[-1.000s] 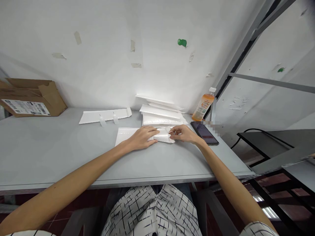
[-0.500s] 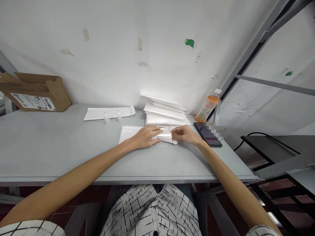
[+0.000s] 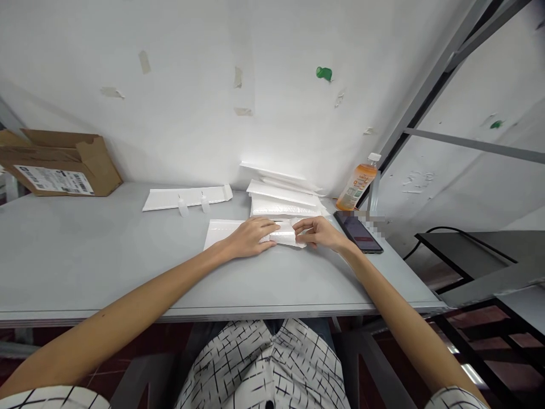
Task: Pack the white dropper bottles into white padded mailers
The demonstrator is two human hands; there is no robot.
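Note:
A white bubble mailer (image 3: 220,229) lies on the table in front of me. My left hand (image 3: 254,236) is over its middle, fingers stretched across the top and thumb along the near edge, gripping it against the table. At the right end, my right hand (image 3: 315,233) pinches the mailer's open end or flap between thumb and fingers; whether anything sits inside is hidden. Just behind, a stack of white mailers (image 3: 283,203) leans toward the wall.
Two small translucent needle-tip bottles (image 3: 183,205) are beside another white mailer (image 3: 164,199) at back left. A cardboard box (image 3: 100,165) occupies the far left. At right are an orange drink bottle (image 3: 356,184) and a phone (image 3: 360,233). The table's front edge (image 3: 272,311) runs before me.
My right hand's fingers have shifted slightly at the mailer's right end. My left hand stays in place on the mailer. The whole view has shifted a little.

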